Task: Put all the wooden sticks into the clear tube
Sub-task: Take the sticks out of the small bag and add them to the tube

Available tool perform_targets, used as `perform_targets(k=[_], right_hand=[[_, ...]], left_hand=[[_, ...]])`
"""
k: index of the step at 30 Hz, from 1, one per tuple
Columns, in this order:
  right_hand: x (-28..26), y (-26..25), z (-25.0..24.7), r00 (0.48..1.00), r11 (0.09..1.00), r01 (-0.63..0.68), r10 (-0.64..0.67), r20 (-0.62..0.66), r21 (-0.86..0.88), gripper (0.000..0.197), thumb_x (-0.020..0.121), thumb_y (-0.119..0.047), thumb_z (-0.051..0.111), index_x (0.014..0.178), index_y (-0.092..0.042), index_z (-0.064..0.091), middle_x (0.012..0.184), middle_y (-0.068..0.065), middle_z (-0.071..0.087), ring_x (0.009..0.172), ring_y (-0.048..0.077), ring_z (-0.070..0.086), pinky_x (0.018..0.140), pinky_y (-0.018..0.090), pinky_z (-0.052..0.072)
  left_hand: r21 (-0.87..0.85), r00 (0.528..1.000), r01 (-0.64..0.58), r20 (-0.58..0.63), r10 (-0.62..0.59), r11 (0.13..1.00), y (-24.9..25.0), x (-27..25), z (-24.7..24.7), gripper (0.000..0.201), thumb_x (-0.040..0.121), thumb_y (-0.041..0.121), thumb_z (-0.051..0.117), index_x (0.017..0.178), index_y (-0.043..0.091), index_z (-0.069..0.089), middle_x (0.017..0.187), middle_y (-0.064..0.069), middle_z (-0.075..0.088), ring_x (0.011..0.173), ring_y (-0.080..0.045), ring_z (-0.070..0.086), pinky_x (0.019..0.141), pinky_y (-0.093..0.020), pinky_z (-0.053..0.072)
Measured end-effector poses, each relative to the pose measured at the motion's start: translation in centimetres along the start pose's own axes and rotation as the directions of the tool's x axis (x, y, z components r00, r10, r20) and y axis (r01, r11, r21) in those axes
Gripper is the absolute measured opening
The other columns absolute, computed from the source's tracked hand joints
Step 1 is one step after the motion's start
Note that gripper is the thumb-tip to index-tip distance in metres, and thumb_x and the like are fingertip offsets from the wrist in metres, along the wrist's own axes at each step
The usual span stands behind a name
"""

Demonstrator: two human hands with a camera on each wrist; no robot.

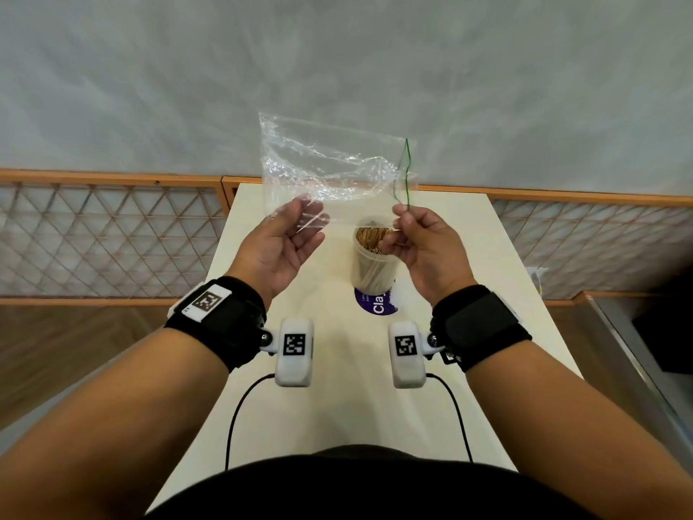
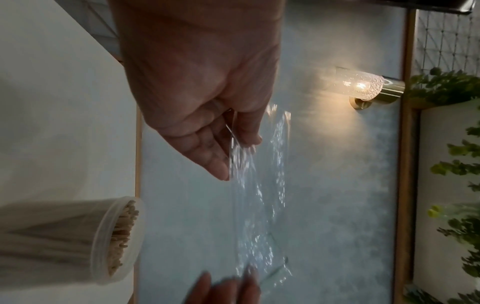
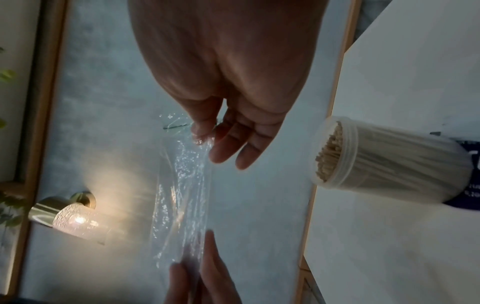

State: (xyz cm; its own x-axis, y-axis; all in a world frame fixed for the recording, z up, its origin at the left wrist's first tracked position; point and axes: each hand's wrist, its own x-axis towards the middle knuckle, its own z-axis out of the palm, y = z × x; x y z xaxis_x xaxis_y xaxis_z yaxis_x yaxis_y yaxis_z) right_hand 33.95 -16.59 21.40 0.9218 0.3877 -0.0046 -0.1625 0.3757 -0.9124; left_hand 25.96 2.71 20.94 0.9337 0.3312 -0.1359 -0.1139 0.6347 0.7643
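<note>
A: Near us, the left hand (image 1: 285,238) and right hand (image 1: 416,242) hold up a clear bag (image 1: 330,163). Why?

B: It looks empty. Left fingers (image 2: 218,164) pinch its left corner; right fingers (image 3: 205,127) pinch the right.

A: The wooden sticks (image 1: 371,238)?

B: Standing in the clear tube (image 1: 373,268) mid-desk (image 1: 337,407), just under the right hand. Open room around; desk edges are well apart.
</note>
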Motion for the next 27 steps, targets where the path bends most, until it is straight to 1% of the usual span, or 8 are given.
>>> perform_targets(k=[7, 12, 16, 18, 20, 23, 25, 27], right_hand=[[0.2, -2.0, -0.7, 0.951, 0.969, 0.198, -0.226, -0.210, -0.147, 0.013, 0.096, -0.004, 0.052, 0.091, -0.011, 0.063, 0.075, 0.004, 0.057, 0.054, 0.012, 0.056, 0.064, 0.026, 0.052], [0.2, -3.4, -1.1, 0.945, 0.895, 0.250, -0.308, -0.108, -0.369, 0.023, 0.088, 0.007, 0.056, 0.088, -0.015, 0.059, 0.078, 0.001, 0.057, 0.062, 0.010, 0.058, 0.065, 0.023, 0.052], [-0.1, -4.6, -1.9, 0.955, 0.813, 0.231, -0.294, -0.035, -0.534, 0.021, 0.091, 0.000, 0.056, 0.083, -0.018, 0.064, 0.078, -0.004, 0.061, 0.058, 0.008, 0.057, 0.066, 0.023, 0.050], [-0.5, -4.9, -1.8, 0.962, 0.760, 0.236, -0.273, 0.032, -0.606, 0.022, 0.091, -0.001, 0.055, 0.080, -0.018, 0.065, 0.079, -0.005, 0.063, 0.058, 0.006, 0.056, 0.065, 0.020, 0.049], [-0.9, -5.0, -1.5, 0.964, 0.716, 0.244, -0.250, 0.086, -0.654, 0.021, 0.092, -0.004, 0.054, 0.081, -0.016, 0.067, 0.080, -0.002, 0.064, 0.059, 0.007, 0.056, 0.065, 0.018, 0.049], [-1.5, -4.9, -1.0, 0.967, 0.694, 0.247, -0.216, 0.132, -0.676, 0.017, 0.094, -0.005, 0.053, 0.088, -0.007, 0.069, 0.076, 0.000, 0.062, 0.060, 0.010, 0.057, 0.063, 0.016, 0.049], [-1.8, -4.8, -0.9, 0.971, 0.703, 0.237, -0.192, 0.142, -0.671, 0.017, 0.094, -0.004, 0.052, 0.089, -0.003, 0.068, 0.073, -0.001, 0.061, 0.058, 0.009, 0.055, 0.060, 0.015, 0.048], [-1.8, -5.0, -1.2, 0.975, 0.673, 0.221, -0.149, 0.163, -0.706, 0.020, 0.095, -0.004, 0.050, 0.085, -0.006, 0.067, 0.072, -0.003, 0.059, 0.060, 0.009, 0.054, 0.062, 0.015, 0.047]], left_hand=[[0.342, 0.962, 0.223, 0.076, -0.263, 0.913, -1.8, -1.6, -1.4, 0.023, 0.097, 0.025, 0.047, 0.107, 0.013, 0.065, 0.099, -0.003, 0.073, 0.089, -0.017, 0.071, 0.068, -0.023, 0.058], [0.452, 0.917, 0.320, 0.074, -0.392, 0.833, -2.3, -2.4, -2.0, 0.042, 0.093, 0.040, 0.049, 0.124, 0.013, 0.056, 0.111, -0.007, 0.070, 0.095, -0.021, 0.070, 0.074, -0.028, 0.056], [0.599, 0.978, 0.210, -0.133, -0.163, 0.773, -1.1, -1.3, -3.4, 0.070, 0.084, 0.046, 0.064, 0.141, 0.018, 0.036, 0.132, -0.004, 0.056, 0.111, -0.023, 0.060, 0.090, -0.036, 0.049], [0.678, 0.990, 0.111, -0.143, -0.017, 0.726, -0.2, -0.8, -3.4, 0.073, 0.083, 0.051, 0.066, 0.143, 0.027, 0.031, 0.136, -0.001, 0.048, 0.120, -0.019, 0.052, 0.099, -0.038, 0.044], [0.718, 0.999, 0.005, -0.033, 0.027, 0.696, 0.7, -0.6, -2.4, 0.072, 0.080, 0.052, 0.067, 0.140, 0.040, 0.030, 0.137, 0.003, 0.045, 0.123, -0.012, 0.048, 0.101, -0.038, 0.042], [0.732, 0.975, -0.102, 0.208, -0.079, 0.673, 1.4, -0.7, 0.3, 0.065, 0.079, 0.039, 0.070, 0.132, 0.054, 0.035, 0.138, 0.005, 0.043, 0.117, -0.010, 0.056, 0.095, -0.038, 0.049], [0.746, 0.936, -0.156, 0.320, -0.144, 0.647, 1.6, -0.8, 1.7, 0.052, 0.080, 0.026, 0.071, 0.123, 0.045, 0.050, 0.133, 0.003, 0.051, 0.111, -0.019, 0.061, 0.090, -0.040, 0.053], [0.804, 0.923, -0.190, 0.341, -0.175, 0.564, 1.9, -1.1, 2.6, 0.024, 0.082, 0.016, 0.073, 0.102, 0.024, 0.064, 0.111, 0.002, 0.066, 0.095, -0.019, 0.065, 0.080, -0.038, 0.055]])
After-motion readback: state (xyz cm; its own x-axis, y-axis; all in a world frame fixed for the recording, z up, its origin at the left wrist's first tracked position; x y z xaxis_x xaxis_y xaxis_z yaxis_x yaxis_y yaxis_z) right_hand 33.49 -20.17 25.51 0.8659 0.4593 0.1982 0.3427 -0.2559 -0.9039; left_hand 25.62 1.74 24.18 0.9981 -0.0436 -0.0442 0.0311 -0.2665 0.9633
